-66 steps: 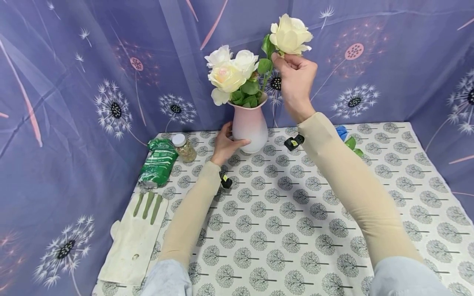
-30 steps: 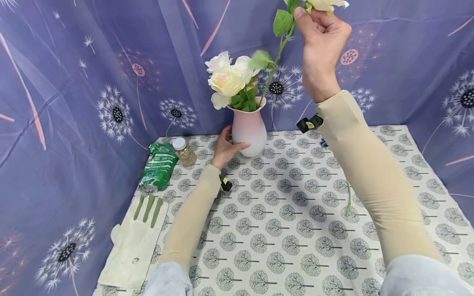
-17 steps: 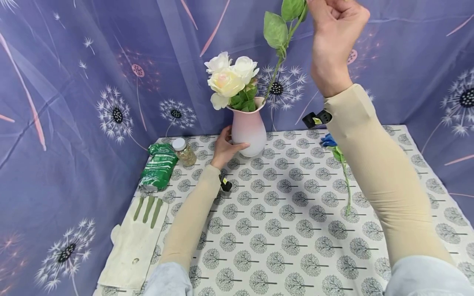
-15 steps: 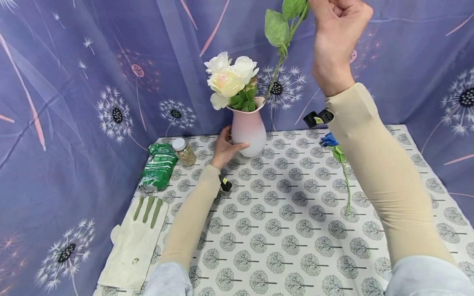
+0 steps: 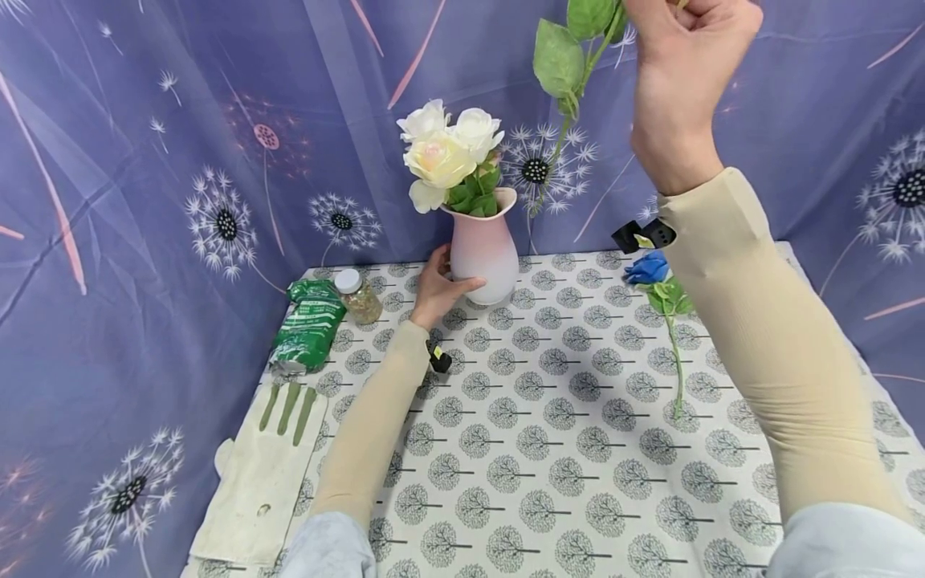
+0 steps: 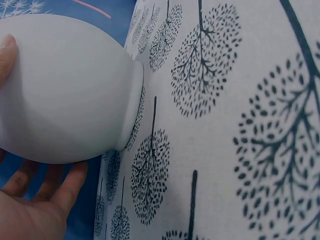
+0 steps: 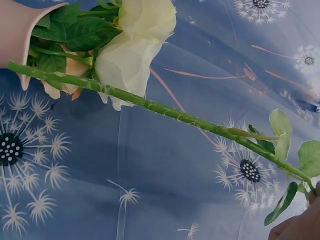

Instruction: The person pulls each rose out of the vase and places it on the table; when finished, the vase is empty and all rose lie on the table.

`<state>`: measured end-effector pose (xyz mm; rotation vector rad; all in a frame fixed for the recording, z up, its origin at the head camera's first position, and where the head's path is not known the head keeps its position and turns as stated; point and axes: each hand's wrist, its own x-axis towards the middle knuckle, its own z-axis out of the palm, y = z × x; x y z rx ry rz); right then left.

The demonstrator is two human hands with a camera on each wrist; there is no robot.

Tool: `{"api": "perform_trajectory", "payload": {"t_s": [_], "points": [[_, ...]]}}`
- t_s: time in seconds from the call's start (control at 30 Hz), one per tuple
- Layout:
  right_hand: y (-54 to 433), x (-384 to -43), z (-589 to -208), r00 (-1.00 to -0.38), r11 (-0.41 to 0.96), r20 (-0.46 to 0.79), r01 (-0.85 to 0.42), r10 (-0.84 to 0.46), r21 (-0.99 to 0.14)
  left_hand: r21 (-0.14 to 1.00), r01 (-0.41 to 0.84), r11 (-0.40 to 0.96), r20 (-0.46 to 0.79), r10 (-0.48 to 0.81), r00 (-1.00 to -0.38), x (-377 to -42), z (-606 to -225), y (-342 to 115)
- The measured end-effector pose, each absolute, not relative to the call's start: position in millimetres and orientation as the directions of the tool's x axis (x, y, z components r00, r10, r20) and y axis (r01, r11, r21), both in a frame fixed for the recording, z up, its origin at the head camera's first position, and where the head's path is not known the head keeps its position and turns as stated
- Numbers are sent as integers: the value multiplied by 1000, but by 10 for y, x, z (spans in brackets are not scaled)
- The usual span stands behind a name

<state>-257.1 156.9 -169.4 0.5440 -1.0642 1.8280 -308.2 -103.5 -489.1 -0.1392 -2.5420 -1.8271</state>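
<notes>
A pink-to-white vase (image 5: 487,255) stands upright near the back of the table, with cream and white roses (image 5: 442,160) in its mouth. My left hand (image 5: 441,289) grips its lower side, thumb across the front; the left wrist view shows the fingers (image 6: 72,187) around the pale body. High at the right, my right hand (image 5: 682,88) pinches a rose by its upper stem (image 7: 175,114), just below a few green leaves (image 5: 559,60). That bloom is above the head view. The stem's cut end hangs right of the vase's rim and overlaps it in the right wrist view.
A blue rose (image 5: 648,268) lies on the tree-print tablecloth (image 5: 535,482) below the right forearm. At the left are a green packet (image 5: 309,325), a white-capped jar (image 5: 361,301) and a pale work glove (image 5: 256,482). A purple curtain (image 5: 275,48) hangs behind.
My right hand has risen and moved right, drawing the rose's stem up out of the vase's mouth. My left hand keeps its hold on the vase. The blue rose has come into fuller view.
</notes>
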Motion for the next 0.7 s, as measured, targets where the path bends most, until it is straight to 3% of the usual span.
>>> {"api": "perform_trajectory", "payload": {"t_s": [0.07, 0.33, 0.53, 0.7], "points": [[1602, -2563, -1733, -479, -190, 731, -874, 486, -446, 944, 74, 321, 56, 66, -996, -3080, -4890, -1038], [1754, -2479, -1837, -605, -169, 612, -767, 509, -618, 950, 75, 303, 57, 65, -996, -3113, -4912, -1054], [1870, -2359, -1926, -725, -162, 447, -600, 524, -784, 952, 70, 297, 55, 58, -997, -3124, -4919, -1069], [2005, -2317, -2055, -789, -124, 375, -487, 487, -865, 956, 67, 284, 53, 56, -997, -3106, -4910, -1083]]}}
